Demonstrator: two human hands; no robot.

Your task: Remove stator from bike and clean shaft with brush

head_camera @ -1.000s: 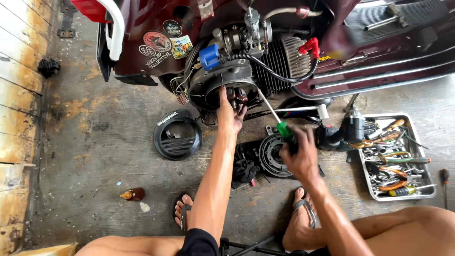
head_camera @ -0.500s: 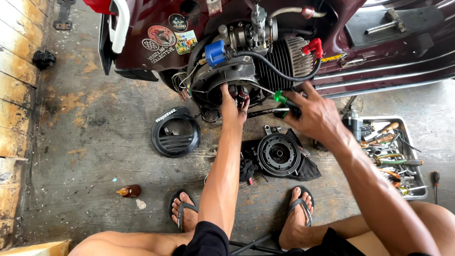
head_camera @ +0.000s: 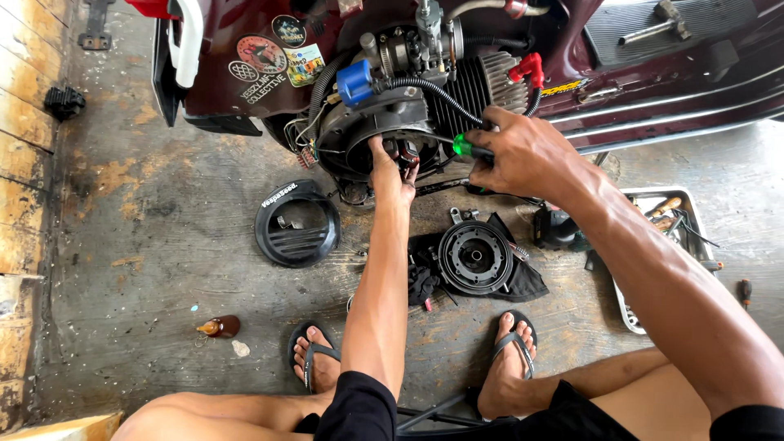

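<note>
Fingers of our right hand [head_camera: 523, 155], gripping the green-handled screwdriver [head_camera: 462, 147], are now reaching the engine opening [head_camera: 371, 151] from the tray side, while our left hand [head_camera: 392, 171] is pinching a part inside.

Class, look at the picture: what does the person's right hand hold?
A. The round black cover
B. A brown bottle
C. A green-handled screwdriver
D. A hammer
C: the right hand grips a green-handled screwdriver aimed at the engine, while the bottle and black cover lie on the floor.
</note>
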